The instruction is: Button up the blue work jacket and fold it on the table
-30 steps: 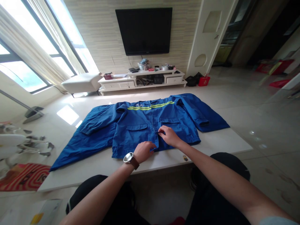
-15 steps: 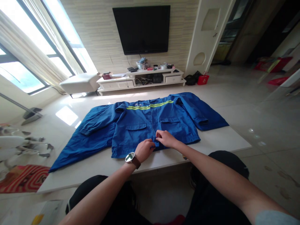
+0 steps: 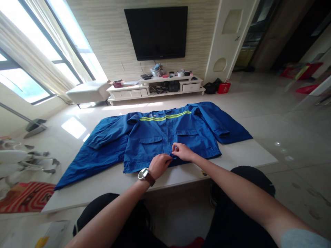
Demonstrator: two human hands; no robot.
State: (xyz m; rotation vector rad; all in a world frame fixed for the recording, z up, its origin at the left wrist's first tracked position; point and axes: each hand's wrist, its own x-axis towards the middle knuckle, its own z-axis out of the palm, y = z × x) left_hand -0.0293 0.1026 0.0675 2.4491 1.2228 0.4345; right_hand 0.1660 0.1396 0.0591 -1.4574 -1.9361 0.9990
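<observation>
A blue work jacket [image 3: 152,148] with yellow reflective stripes lies front up on a low white table [image 3: 245,155], its collar away from me. Its sleeves spread to both sides over more blue cloth [image 3: 85,165]. My left hand [image 3: 160,164], with a watch [image 3: 143,173] on the wrist, pinches the jacket's front edge at the bottom hem. Close beside it, my right hand [image 3: 182,151] has thumb and fingertips together on the same front edge. What exactly lies between the fingertips is too small to make out.
Beyond the table stands a low white TV cabinet [image 3: 129,93] with small items on it, under a wall-mounted television [image 3: 157,32]. A white bench [image 3: 88,91] is by the window. A red bag [image 3: 223,86] sits on the floor, and a red patterned mat [image 3: 26,196] lies at left.
My fingers have shifted slightly at the jacket's hem, with the left fingertips a little further right. The hem has moved a little with them; the rest of the jacket lies almost the same.
</observation>
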